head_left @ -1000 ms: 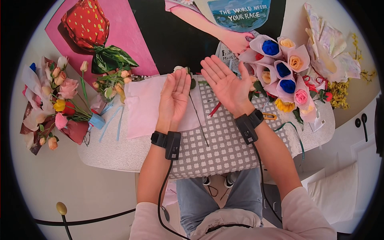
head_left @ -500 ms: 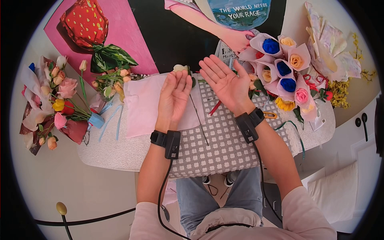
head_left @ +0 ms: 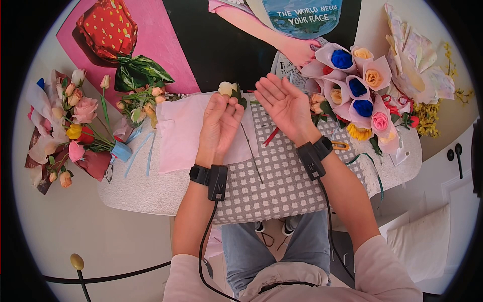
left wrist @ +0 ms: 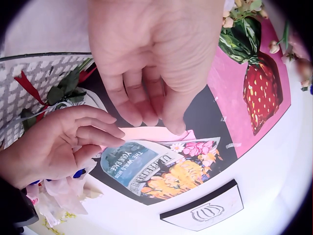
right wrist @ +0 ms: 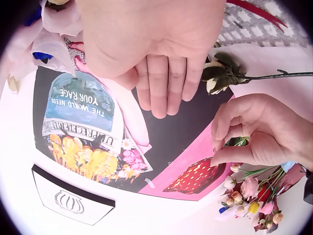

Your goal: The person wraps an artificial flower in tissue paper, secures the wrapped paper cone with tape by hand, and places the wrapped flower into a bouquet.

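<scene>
Both hands are held palm up over the table, a little apart. My left hand [head_left: 221, 123] has its fingers loosely bent with the thumb near them, and holds nothing. On the right, my right hand [head_left: 289, 108] is spread with nearly straight fingers and an empty palm. A white rose [head_left: 227, 89] shows just beyond the left fingertips, its long dark stem [head_left: 250, 146] running towards me between the hands. Pink wrapping paper [head_left: 176, 131] lies under the left hand. The right wrist view shows the rose's green leaves [right wrist: 227, 66] beside the right hand.
A grey-and-white checked cloth [head_left: 271, 191] covers the table's middle. Mixed flowers [head_left: 83, 118] stand at left near blue ribbons [head_left: 150, 153]. Individually wrapped roses [head_left: 359, 88] crowd the right, near yellow-handled scissors [head_left: 341, 146] and a green ribbon [head_left: 375, 171]. Paintings [head_left: 191, 45] stand behind.
The left fingers have bent inward, leaving more of the white rose visible beyond them. The right fingers have eased slightly downward and bent a little. The flowers and paper have stayed put.
</scene>
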The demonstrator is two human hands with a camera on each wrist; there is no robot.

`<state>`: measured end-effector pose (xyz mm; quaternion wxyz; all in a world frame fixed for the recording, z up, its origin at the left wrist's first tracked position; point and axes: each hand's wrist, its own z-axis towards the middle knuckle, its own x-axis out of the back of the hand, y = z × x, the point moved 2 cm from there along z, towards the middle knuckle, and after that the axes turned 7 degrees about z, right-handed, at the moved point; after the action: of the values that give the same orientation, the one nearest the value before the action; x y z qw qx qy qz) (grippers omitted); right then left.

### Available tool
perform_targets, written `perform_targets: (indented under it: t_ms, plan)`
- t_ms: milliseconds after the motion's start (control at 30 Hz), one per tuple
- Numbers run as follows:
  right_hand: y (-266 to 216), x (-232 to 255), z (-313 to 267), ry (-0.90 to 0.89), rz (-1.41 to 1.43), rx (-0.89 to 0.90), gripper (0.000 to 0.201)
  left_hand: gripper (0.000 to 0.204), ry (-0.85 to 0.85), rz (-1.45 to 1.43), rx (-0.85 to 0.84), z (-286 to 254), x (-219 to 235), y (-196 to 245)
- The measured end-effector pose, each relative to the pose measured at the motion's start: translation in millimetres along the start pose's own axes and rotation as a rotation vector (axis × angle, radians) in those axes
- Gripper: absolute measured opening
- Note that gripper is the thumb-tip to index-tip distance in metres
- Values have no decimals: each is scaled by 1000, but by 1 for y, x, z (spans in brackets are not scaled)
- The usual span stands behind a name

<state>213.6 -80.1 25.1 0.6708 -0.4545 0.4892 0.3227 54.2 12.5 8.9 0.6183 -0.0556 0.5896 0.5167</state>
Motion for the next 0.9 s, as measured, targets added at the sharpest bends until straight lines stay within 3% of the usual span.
perform_targets:
  t_ms: [400,700,800,867,900]
  plan:
    - [-5,16,5,-17,-51,-58,23,21,-13,-58,51,0,-2,2]
    - [-4,13,4,5,-80,-48,20,15,40,-33,81,-1,-9,4]
    - [-6,13,4,67,-167,-36,20,14,-45,-57,124,0,1,7]
    - [-8,18,6,133,-681,-116,27,15,-16,-58,136,0,2,9]
    - [-6,20,6,132,-680,-116,27,16,14,-60,149,-1,2,9]
